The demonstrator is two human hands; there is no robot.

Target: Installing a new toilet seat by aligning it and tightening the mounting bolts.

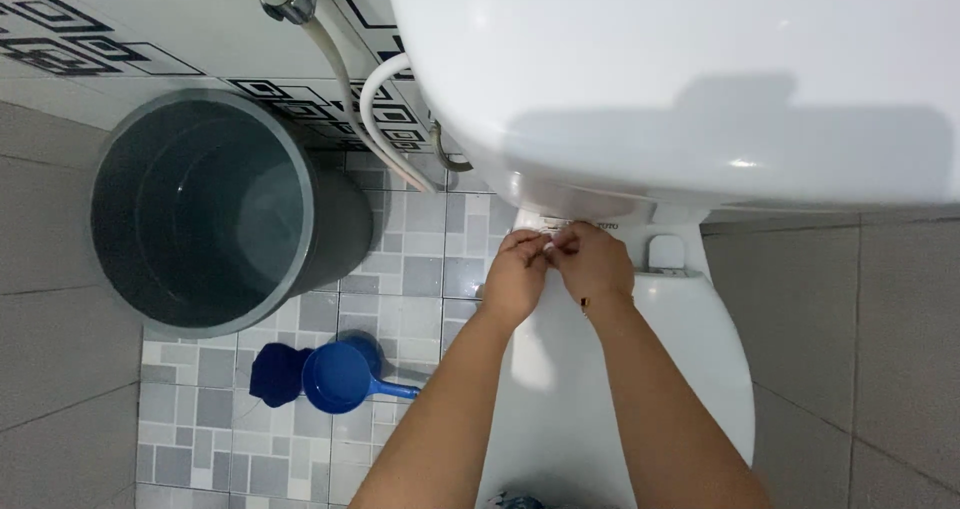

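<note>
Grey and white bathroom tiles surround a white toilet, its lid (560, 399) shut. Both hands meet at the rear hinge of the lid, just under the tank (680, 79): the left hand (518, 274) and right hand (592, 261) pinch a small pale thing (552, 239) between their fingertips; what it is I cannot tell. Judging by this, the work at the hinge is under way, not finished. Well left of the grip stand a grey bucket (215, 209) and a blue dipper (345, 377).
</note>
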